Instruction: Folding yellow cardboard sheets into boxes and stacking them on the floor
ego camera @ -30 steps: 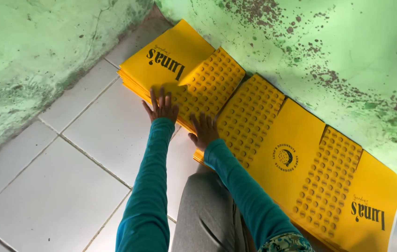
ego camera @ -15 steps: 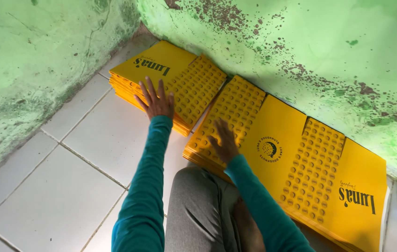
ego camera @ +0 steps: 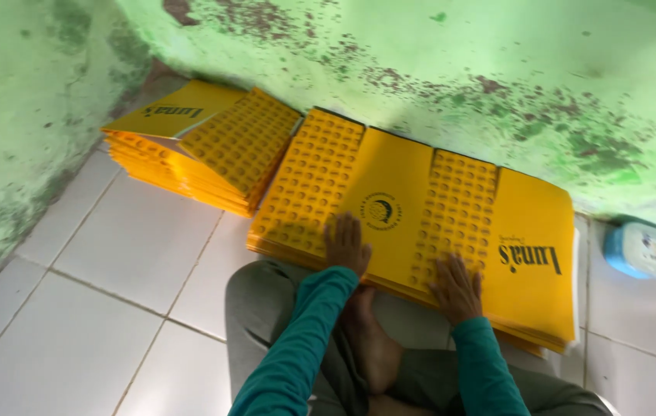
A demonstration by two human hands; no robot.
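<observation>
Two stacks of flat yellow printed cardboard sheets lie on the white tiled floor against a green wall. My left hand (ego camera: 346,243) lies flat on the near edge of the larger stack (ego camera: 413,208), on its dotted panel. Fingers spread, my right hand (ego camera: 457,286) presses on the same stack's near edge, further right. Neither hand grips anything. The smaller stack (ego camera: 205,142) sits in the corner to the left, untouched. Both arms wear teal sleeves.
My crossed legs in grey trousers (ego camera: 266,308) and a bare foot (ego camera: 374,350) are just in front of the larger stack. A light blue and white container (ego camera: 640,250) stands at the right by the wall. Stained green walls (ego camera: 436,54) meet at the far left corner.
My left hand left the corner stack and came right onto the larger stack. The right hand slid further right along that stack. The view swung to the right.
</observation>
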